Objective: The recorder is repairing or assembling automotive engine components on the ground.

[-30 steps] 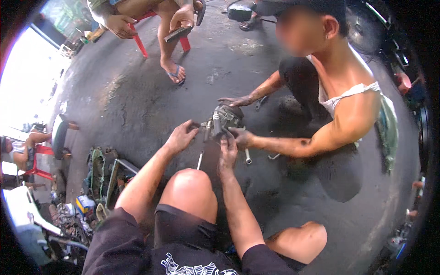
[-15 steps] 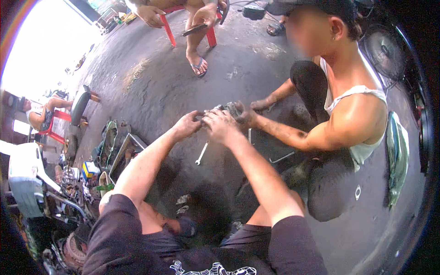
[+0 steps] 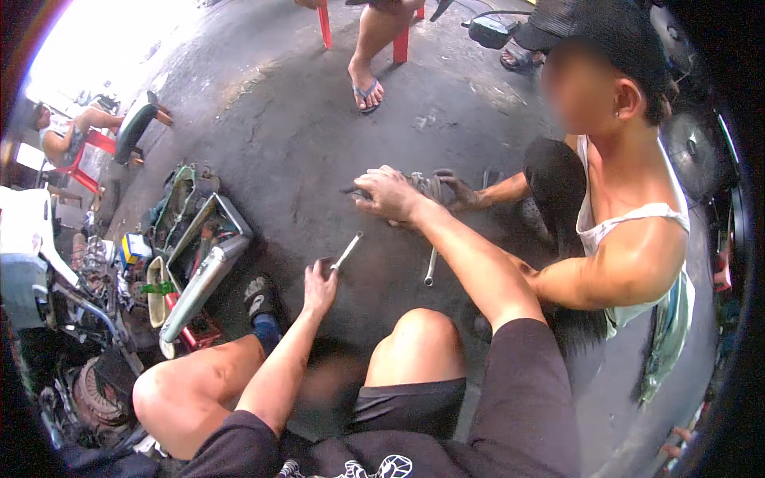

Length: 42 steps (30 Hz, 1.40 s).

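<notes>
My left hand [image 3: 320,288] is low over the floor, its fingers closed on the lower end of a combination wrench [image 3: 348,248]. The wrench's ring end points away from me. Farther out, my right hand [image 3: 388,195] grips a grey metal part [image 3: 428,186] from above, and a dark stub shows by its fingertips. My palm and fingers hide much of that part. A co-worker's blackened hand [image 3: 460,193] touches its right side. A second wrench [image 3: 431,267] lies on the floor below my right forearm.
The co-worker [image 3: 637,231] squats close at my right. A metal tray [image 3: 209,275] with loose parts stands at left, beside engine parts and a blue-yellow box [image 3: 135,248]. Another person's sandalled foot [image 3: 367,93] is ahead, near a red stool [image 3: 401,46].
My left hand has left the metal part and come down and back to the wrench on the floor. My right hand stays on the part. The view has shifted.
</notes>
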### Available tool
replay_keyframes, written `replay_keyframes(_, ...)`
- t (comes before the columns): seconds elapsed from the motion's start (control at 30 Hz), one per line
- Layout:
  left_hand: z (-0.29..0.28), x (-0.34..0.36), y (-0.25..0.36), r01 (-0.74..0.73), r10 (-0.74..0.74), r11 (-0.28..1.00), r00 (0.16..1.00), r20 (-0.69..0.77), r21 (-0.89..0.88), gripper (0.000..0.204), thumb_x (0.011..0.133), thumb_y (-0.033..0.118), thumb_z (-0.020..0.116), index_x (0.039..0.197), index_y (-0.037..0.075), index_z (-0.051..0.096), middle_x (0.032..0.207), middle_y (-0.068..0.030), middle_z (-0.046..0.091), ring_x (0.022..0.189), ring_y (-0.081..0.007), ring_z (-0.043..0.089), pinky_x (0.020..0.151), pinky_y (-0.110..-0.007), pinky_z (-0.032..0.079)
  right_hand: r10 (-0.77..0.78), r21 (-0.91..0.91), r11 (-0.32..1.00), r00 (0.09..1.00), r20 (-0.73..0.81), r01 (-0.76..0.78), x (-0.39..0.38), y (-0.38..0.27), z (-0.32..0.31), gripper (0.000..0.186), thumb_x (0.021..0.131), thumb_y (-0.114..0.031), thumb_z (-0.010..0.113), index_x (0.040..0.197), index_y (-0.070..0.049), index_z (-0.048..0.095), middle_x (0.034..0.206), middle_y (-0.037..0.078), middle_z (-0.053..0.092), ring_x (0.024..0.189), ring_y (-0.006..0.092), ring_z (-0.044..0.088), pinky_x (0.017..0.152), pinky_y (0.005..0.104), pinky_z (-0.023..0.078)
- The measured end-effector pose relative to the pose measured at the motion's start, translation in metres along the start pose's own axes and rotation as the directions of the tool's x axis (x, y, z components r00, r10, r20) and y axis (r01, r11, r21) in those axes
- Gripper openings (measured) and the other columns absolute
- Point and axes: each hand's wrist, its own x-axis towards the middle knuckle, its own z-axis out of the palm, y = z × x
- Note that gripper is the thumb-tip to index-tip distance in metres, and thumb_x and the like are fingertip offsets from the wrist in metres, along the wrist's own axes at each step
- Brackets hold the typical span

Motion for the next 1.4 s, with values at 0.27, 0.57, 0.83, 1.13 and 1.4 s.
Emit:
replay_keyframes(0.27, 0.015, -0.008, -0.069, 0.347, -0.440, 0.810, 0.893, 0.099, 0.473, 0.120, 0.072, 0.046, 0.085, 0.159, 0.025, 0.005, 0.159, -0.0333, 0.002, 0.143, -0.0548, 0.022, 0.109, -0.058, 0.040, -0.012, 0.095, 0.995, 0.990, -0.142, 0.026, -0.001, -0.004, 0.001, 0.034, 0.088, -0.037, 0.061, 0.096, -0.004, 0.064, 0.097, 0.015, 0.067, 0.104, 0.0364, 0.062, 0.091, 0.0454, 0.043)
replay_keyframes(0.57, 0.039, -0.011, -0.093, 0.215, -0.386, 0.744, 0.911, 0.144, 0.632, 0.142, 0.065, 0.059, 0.086, 0.157, 0.011, -0.012, 0.153, -0.0438, -0.011, 0.141, -0.0651, 0.003, 0.114, -0.063, 0.027, 0.002, 0.133, 0.991, 0.993, -0.120, 0.014, -0.001, -0.002, 0.003, 0.031, 0.087, -0.036, 0.060, 0.088, -0.004, 0.061, 0.086, 0.012, 0.063, 0.093, 0.0334, 0.062, 0.095, 0.0447, 0.043)
replay_keyframes(0.83, 0.035, -0.013, -0.084, 0.234, -0.397, 0.774, 0.903, 0.163, 0.589, 0.141, 0.066, 0.056, 0.086, 0.156, 0.010, -0.013, 0.153, -0.0438, -0.011, 0.140, -0.0659, 0.005, 0.115, -0.062, 0.027, -0.020, 0.135, 0.990, 0.980, -0.198, 0.048, -0.001, -0.002, 0.004, 0.032, 0.085, -0.036, 0.062, 0.088, -0.004, 0.060, 0.084, 0.012, 0.061, 0.088, 0.0323, 0.062, 0.097, 0.0449, 0.044)
replay_keyframes(1.13, 0.039, -0.010, -0.093, 0.238, -0.430, 0.717, 0.891, 0.146, 0.655, 0.142, 0.067, 0.056, 0.086, 0.156, 0.010, -0.014, 0.154, -0.0429, -0.012, 0.140, -0.0662, 0.006, 0.114, -0.063, 0.028, -0.009, 0.160, 0.986, 0.985, -0.171, 0.037, 0.001, -0.003, -0.001, 0.026, 0.081, -0.029, 0.065, 0.086, -0.004, 0.060, 0.082, 0.012, 0.062, 0.087, 0.0332, 0.062, 0.097, 0.0446, 0.044)
replay_keyframes(1.4, 0.040, -0.012, -0.093, 0.180, -0.348, 0.739, 0.927, 0.139, 0.650, 0.140, 0.067, 0.054, 0.086, 0.156, 0.010, -0.012, 0.153, -0.0428, -0.013, 0.141, -0.0654, 0.005, 0.104, -0.062, 0.043, -0.018, 0.149, 0.988, 0.984, -0.177, 0.045, 0.002, -0.006, -0.001, 0.024, 0.081, -0.027, 0.065, 0.083, -0.003, 0.059, 0.080, 0.014, 0.062, 0.086, 0.0351, 0.062, 0.095, 0.0455, 0.044)
